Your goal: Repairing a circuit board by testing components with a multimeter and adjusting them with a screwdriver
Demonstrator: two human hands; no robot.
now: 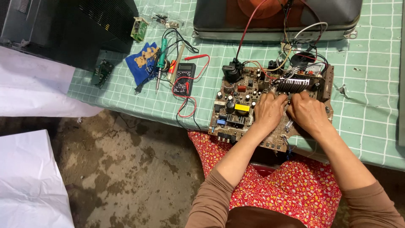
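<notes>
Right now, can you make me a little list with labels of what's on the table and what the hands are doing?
surface: table with green checked cloth
left hand: fingers pressed on the circuit board
right hand: fingers on the same board, beside the black heat sink
tools: soldering iron, multimeter with red and black leads

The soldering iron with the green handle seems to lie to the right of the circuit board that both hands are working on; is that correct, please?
Not quite: in the head view the soldering iron lies to the left of the circuit board, beside the multimeter. Both the left hand and right hand are indeed on the board.
</notes>
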